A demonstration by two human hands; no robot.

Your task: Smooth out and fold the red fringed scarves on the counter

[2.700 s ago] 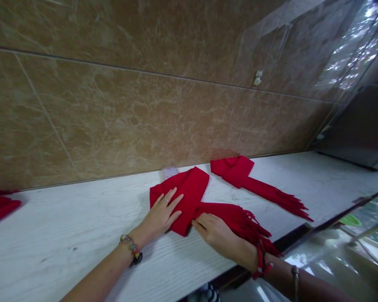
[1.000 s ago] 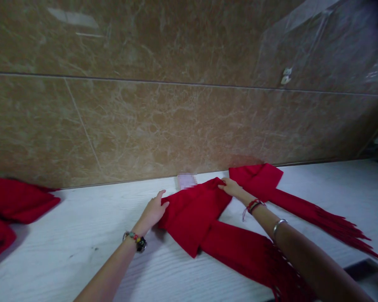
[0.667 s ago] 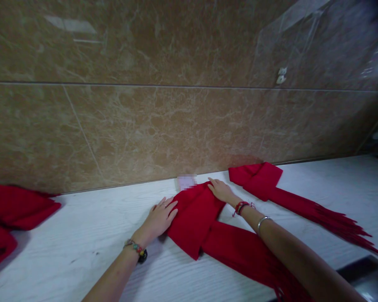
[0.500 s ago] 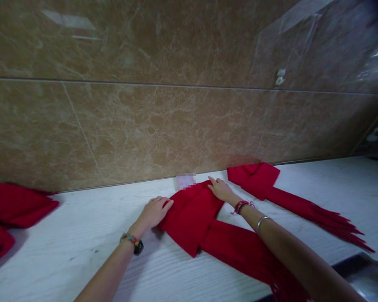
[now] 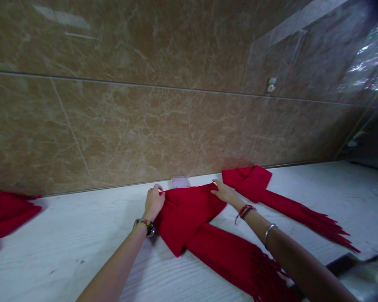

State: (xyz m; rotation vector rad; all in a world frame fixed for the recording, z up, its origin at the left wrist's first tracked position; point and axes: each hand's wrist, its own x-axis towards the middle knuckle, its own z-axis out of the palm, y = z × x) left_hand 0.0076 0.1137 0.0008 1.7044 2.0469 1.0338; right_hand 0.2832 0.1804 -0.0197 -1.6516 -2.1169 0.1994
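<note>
A folded red scarf point(image 5: 184, 216) lies on the white surface between my hands, its fringed end running down to the right beneath my right forearm. My left hand point(image 5: 154, 202) grips its upper left corner with curled fingers. At the upper right corner, thumb and fingers of my right hand point(image 5: 223, 192) pinch the edge of the cloth. Just behind the scarf's top edge is a small pale card or packet point(image 5: 180, 183), partly blurred out. A second folded scarf point(image 5: 248, 180) with a fringed tail lies to the right of my right hand.
More red cloth point(image 5: 9, 212) lies at the far left of the white table point(image 5: 91, 235). A brown marbled tile wall point(image 5: 145, 130) rises along the table's back edge. Small white fittings point(image 5: 271, 84) sit on the wall. Something dark and shiny point(image 5: 362, 272) is at the lower right.
My left hand has moved up to the scarf's top left corner, and the scarf's top edge now looks straighter. My right hand stays at the other corner. The view has shifted slightly.
</note>
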